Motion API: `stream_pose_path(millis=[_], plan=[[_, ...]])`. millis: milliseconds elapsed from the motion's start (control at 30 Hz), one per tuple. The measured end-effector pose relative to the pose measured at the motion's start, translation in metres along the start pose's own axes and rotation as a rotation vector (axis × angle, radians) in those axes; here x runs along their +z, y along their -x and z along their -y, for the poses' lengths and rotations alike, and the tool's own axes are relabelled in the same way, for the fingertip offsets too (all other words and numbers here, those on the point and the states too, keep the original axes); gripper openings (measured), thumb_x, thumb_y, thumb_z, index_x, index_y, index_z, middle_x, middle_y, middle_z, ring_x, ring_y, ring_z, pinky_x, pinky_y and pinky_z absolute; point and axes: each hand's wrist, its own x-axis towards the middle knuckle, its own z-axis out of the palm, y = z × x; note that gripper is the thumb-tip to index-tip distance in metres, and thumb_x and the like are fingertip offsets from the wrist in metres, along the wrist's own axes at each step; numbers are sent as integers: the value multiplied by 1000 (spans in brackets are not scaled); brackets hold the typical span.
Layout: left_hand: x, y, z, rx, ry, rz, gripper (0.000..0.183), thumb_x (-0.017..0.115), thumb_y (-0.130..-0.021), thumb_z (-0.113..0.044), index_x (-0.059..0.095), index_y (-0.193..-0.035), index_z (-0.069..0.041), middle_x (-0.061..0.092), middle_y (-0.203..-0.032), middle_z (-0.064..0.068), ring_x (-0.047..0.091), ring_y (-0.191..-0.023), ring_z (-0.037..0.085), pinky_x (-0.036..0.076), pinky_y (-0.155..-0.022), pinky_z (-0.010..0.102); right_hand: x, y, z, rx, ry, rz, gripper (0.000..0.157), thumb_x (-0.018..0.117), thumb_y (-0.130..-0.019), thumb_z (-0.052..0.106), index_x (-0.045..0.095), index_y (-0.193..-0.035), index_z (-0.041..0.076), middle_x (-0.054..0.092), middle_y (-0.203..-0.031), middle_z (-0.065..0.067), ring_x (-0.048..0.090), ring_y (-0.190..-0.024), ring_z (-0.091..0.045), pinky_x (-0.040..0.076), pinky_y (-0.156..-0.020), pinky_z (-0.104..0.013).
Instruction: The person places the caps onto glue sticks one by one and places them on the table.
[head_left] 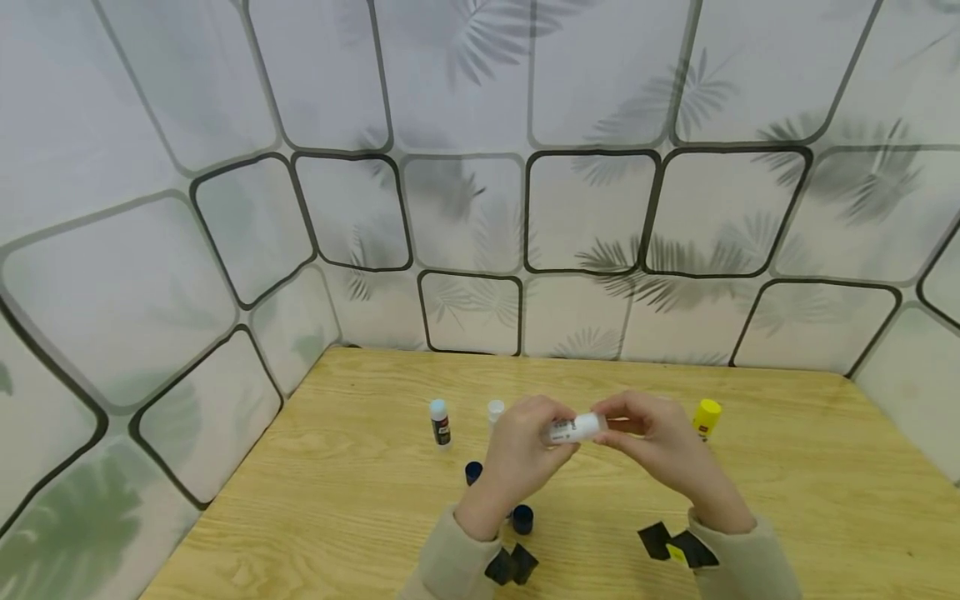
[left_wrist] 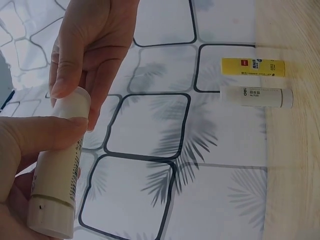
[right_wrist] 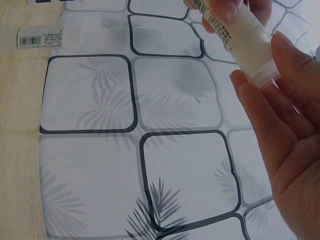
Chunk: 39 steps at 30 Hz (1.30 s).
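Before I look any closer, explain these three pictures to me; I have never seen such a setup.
There is no machine: these are a person's bare left hand and right hand. The wide picture comes from a camera worn on the head; the other two come from cameras on the left and right wrists. The left hand holds a white tube, while the right hand pinches its end. On the wood-grained table stand a blue-capped tube, a yellow tube and a white-topped tube, plus two dark-topped items.
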Motion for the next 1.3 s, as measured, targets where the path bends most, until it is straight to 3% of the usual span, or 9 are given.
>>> stream_pose_path(millis=[400,733,1000,1300], plan=[[1,0,-1,4,16,-20,22,76,-69,-11,65,-87,-8,62,-83,-1,54,-75,10,43,-67,18,0,-1,1,1,55,-8,21,65,-74,-6,61,-94,1,62,-88,-8,62,-78,-12,51,-62,-26],[3,-1,1,-46,122,86,26,73,-74,-16,62,-96,-7,60,-92,0,51,-79,7,42,-66,15,-6,0,-2,-38,45,-12,18,62,-78,-3,60,-96,-2,61,-90,-9,60,-78,-14,51,-64,-27],[5,0,4,-56,107,152,23,67,-79,-15,60,-100,-8,59,-90,-2,51,-75,2,42,-63,13,-9,1,-1,-69,69,-51,26,62,-73,-14,60,-97,-2,61,-90,-9,59,-81,-10,50,-64,-26],[4,0,2,-77,149,198,24,66,-79,-12,60,-102,-8,60,-91,-2,49,-69,1,40,-55,11,-9,0,-1,-124,-12,-85,31,60,-70,-21,59,-98,-8,59,-94,-14,58,-85,-9,50,-65,-24]])
